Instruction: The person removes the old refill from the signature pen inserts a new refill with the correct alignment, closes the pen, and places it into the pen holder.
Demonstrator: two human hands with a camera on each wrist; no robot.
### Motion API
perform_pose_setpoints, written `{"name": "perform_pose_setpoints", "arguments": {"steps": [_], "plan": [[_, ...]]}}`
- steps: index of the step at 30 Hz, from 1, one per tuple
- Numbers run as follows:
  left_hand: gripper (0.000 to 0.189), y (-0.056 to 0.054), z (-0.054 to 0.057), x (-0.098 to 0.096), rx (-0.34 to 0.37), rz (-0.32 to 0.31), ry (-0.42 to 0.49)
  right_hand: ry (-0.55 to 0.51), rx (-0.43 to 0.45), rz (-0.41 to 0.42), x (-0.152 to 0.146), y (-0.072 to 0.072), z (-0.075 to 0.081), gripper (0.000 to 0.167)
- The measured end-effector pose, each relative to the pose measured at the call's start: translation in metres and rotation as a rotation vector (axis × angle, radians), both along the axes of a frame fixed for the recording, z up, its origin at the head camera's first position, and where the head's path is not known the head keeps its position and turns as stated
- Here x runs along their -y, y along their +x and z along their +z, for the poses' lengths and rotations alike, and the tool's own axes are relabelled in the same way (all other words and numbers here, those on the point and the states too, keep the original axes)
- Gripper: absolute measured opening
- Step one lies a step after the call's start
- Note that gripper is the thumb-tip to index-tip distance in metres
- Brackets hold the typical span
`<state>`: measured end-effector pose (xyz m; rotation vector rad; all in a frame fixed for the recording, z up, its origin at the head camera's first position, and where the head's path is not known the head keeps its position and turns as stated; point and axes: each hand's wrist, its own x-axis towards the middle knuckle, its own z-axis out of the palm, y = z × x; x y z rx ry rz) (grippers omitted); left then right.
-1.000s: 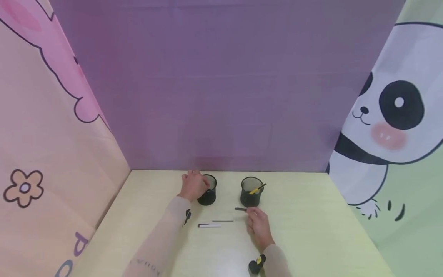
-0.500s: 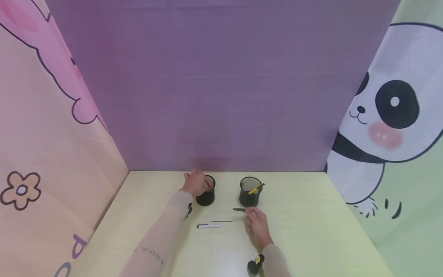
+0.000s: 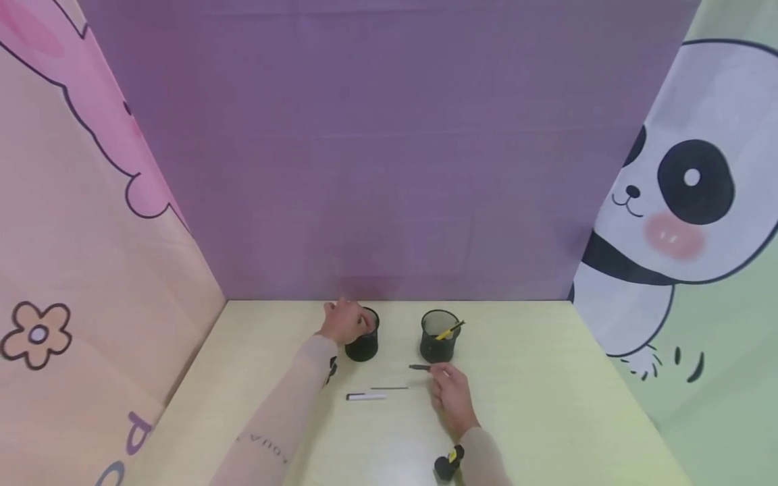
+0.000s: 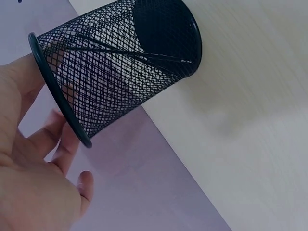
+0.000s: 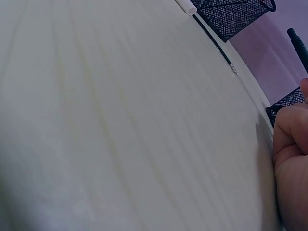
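My left hand is at the rim of the left black mesh pen holder, its fingertips inside and apart in the left wrist view. Thin dark sticks lean inside that holder, seen through the mesh; their kind is unclear. My right hand pinches a black pen, which points left just in front of the right mesh pen holder. A yellow-and-black stick leans out of that holder. In the right wrist view the pen rises above the curled fingers.
A white marker and a thin dark rod with a silvery tip lie on the pale table between the arms. A purple backdrop stands behind the holders, with patterned walls at both sides.
The left hand's thumb and fingers have parted slightly at the holder's rim. The right hand keeps its grip on the pen and stays nearly still. The head view has shifted slightly.
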<state>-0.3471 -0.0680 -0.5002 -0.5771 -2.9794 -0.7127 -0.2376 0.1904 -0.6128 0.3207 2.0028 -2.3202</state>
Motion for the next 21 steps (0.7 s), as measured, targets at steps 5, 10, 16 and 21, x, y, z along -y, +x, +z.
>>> {"name": "perform_pose_setpoints", "arguments": {"steps": [5,10,16,21], "plan": [[0.017,-0.001,-0.002,0.006,-0.054,0.010,0.064,-0.005,0.006,0.003,-0.001,0.000,0.000,0.032],[0.010,-0.003,-0.004,0.009,-0.117,0.023,0.056,0.015,0.016,0.000,-0.004,-0.001,-0.001,0.033],[0.009,-0.001,0.000,0.005,-0.079,-0.007,0.014,0.011,0.018,-0.012,-0.005,-0.002,-0.002,0.031],[0.007,-0.002,0.005,-0.002,-0.025,-0.058,-0.063,-0.011,0.013,-0.013,-0.001,-0.002,-0.001,0.031]]}}
